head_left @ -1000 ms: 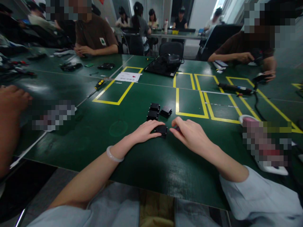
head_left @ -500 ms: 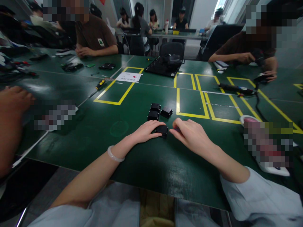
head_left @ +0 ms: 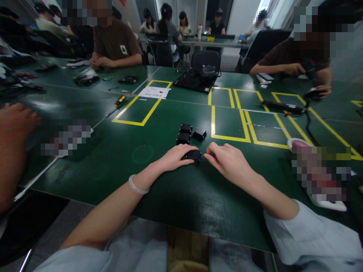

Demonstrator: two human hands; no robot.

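Note:
My left hand (head_left: 177,156) has its fingers and thumb round a small black block (head_left: 194,156) on the green table (head_left: 170,196). Just right of that block, my right hand (head_left: 227,158) is closed with its fingertips together; whatever it may hold is hidden. Beyond my left hand, two similar black blocks stand in a line, a nearer one (head_left: 184,138) and a farther one (head_left: 186,128). Another black block (head_left: 200,133) lies to their right, slightly turned.
A screwdriver (head_left: 120,101) and a paper sheet (head_left: 154,92) lie left of centre. Behind is a black flat panel (head_left: 193,81). A white tray (head_left: 331,205) sits at right, and a black tool (head_left: 283,107) lies beyond. Another person's arm (head_left: 13,151) rests at left.
My right hand's fingertips have shifted very slightly. My left hand and the black blocks have not moved. The person across the table at left has shifted a little to the right.

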